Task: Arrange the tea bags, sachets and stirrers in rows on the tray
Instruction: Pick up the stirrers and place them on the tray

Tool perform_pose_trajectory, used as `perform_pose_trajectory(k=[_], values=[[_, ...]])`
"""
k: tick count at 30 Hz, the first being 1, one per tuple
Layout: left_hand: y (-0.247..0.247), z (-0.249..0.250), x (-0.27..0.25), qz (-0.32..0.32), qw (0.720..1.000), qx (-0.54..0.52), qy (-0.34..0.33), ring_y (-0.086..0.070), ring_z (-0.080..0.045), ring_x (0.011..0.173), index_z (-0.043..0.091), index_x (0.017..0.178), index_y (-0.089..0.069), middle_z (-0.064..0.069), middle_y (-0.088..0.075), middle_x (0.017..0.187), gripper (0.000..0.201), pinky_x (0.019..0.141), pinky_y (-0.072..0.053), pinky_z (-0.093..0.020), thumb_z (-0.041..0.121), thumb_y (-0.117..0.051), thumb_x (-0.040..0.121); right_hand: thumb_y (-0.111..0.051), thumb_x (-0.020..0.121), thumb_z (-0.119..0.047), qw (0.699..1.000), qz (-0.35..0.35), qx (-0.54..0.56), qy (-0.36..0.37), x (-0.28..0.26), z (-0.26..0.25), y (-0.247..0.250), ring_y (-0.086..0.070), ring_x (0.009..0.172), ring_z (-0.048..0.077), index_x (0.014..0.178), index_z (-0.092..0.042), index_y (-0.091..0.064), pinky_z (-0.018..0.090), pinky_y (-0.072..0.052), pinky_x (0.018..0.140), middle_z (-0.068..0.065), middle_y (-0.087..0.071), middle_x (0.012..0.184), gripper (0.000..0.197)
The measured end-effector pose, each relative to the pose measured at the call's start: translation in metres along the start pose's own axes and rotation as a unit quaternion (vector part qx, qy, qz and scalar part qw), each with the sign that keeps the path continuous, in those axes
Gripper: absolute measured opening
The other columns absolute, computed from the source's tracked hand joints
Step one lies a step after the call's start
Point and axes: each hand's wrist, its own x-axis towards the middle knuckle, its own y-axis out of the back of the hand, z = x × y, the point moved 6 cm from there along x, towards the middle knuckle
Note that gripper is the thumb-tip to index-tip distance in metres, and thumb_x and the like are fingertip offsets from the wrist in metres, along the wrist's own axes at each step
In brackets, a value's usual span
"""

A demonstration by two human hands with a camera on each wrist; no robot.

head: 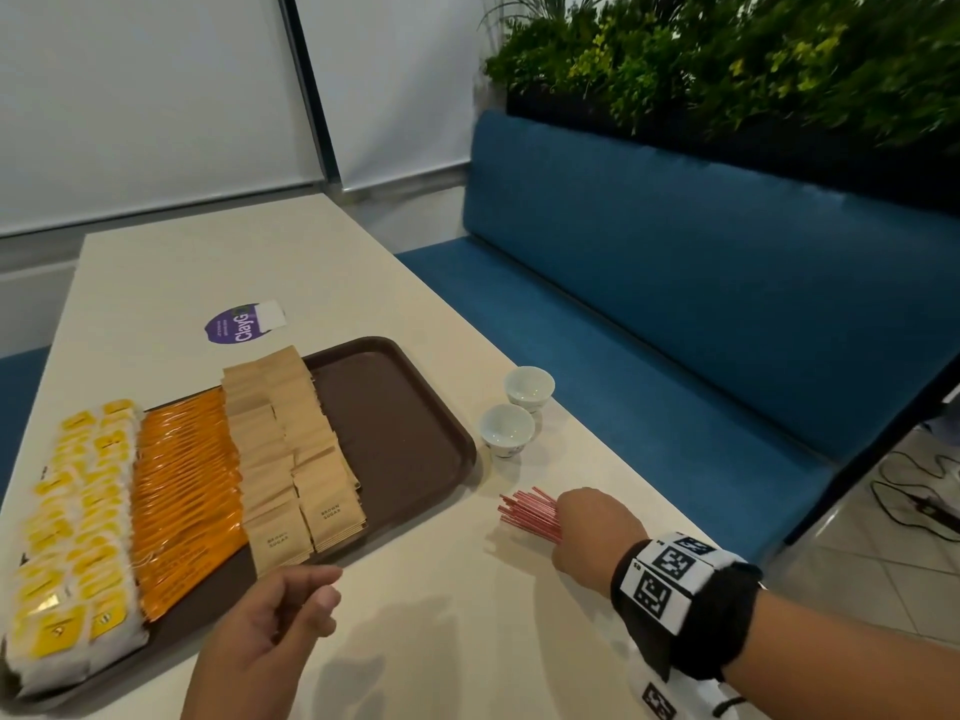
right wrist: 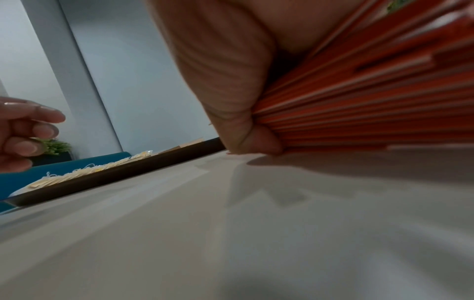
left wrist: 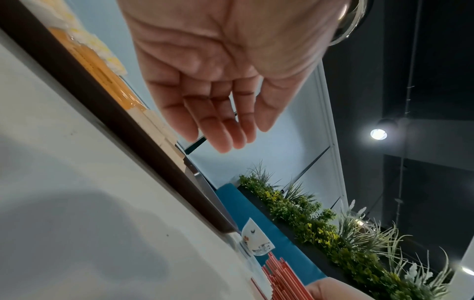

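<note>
A brown tray lies on the cream table, with its right third bare. On it run rows of yellow tea bags, orange sachets and tan brown-sugar sachets. To the tray's right, my right hand grips a bundle of red stirrers low on the table; the right wrist view shows the stirrers fanned in my curled fingers. My left hand hovers by the tray's near edge, fingers loosely curled, holding nothing. Its bare palm fills the left wrist view.
Two small white cups stand on the table just right of the tray. A purple sticker lies beyond the tray. A blue bench runs along the table's right side, with a planter of green foliage behind it.
</note>
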Motion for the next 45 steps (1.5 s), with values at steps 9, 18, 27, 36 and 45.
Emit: perform_pose_trajectory(k=[9, 18, 27, 36, 45], values=[[-0.004, 0.0, -0.002, 0.003, 0.998, 0.054, -0.02, -0.061, -0.022, 0.082, 0.023, 0.084, -0.064, -0.004, -0.066, 0.084, 0.013, 0.072, -0.046, -0.032, 0.01, -0.062, 0.085, -0.052, 0.09, -0.017, 0.999, 0.004, -0.035, 0.026, -0.005, -0.008, 0.001, -0.058, 0.096, 0.021, 0.115, -0.014, -0.056, 0.025, -0.042, 0.077, 0.003, -0.061, 0.114, 0.025], [0.038, -0.024, 0.025, -0.001, 0.914, 0.406, -0.017, -0.031, -0.014, 0.135, 0.027, 0.14, -0.039, 0.005, -0.028, 0.15, 0.056, 0.11, -0.029, -0.033, 0.041, -0.056, 0.089, -0.055, 0.089, -0.023, 0.999, -0.022, 0.012, 0.029, -0.002, -0.004, 0.002, -0.051, 0.084, 0.015, 0.109, -0.016, -0.057, 0.021, -0.038, 0.071, 0.001, -0.059, 0.101, 0.021], [0.05, -0.043, 0.027, -0.057, 0.897, 0.438, -0.02, -0.03, -0.006, 0.136, 0.026, 0.143, -0.034, 0.012, -0.022, 0.153, 0.061, 0.106, -0.03, -0.017, 0.053, -0.047, 0.09, -0.055, 0.088, -0.003, 0.891, -0.068, 0.445, 0.054, -0.008, -0.015, 0.032, -0.062, 0.057, 0.01, 0.091, -0.015, -0.056, 0.023, -0.053, 0.058, 0.008, -0.068, 0.078, 0.012], [0.053, -0.05, 0.019, -0.025, 0.914, 0.402, -0.034, -0.023, -0.001, 0.137, 0.035, 0.142, -0.031, 0.021, -0.021, 0.15, 0.061, 0.112, -0.023, -0.02, 0.058, -0.046, 0.087, -0.069, 0.083, -0.007, 0.811, -0.052, 0.577, 0.081, -0.012, -0.065, -0.013, -0.061, 0.08, 0.013, 0.095, -0.014, -0.061, 0.025, -0.046, 0.076, 0.0, -0.064, 0.082, 0.016], [0.027, 0.006, 0.003, -0.049, 0.97, 0.216, -0.098, -0.034, 0.015, 0.122, 0.052, 0.129, -0.023, 0.031, -0.03, 0.139, 0.07, 0.096, -0.033, -0.008, 0.073, -0.053, 0.07, -0.062, 0.088, -0.005, 0.811, -0.085, 0.561, 0.142, -0.019, -0.1, 0.003, -0.058, 0.058, 0.01, 0.092, -0.014, -0.055, 0.017, -0.048, 0.056, 0.007, -0.06, 0.071, 0.012]])
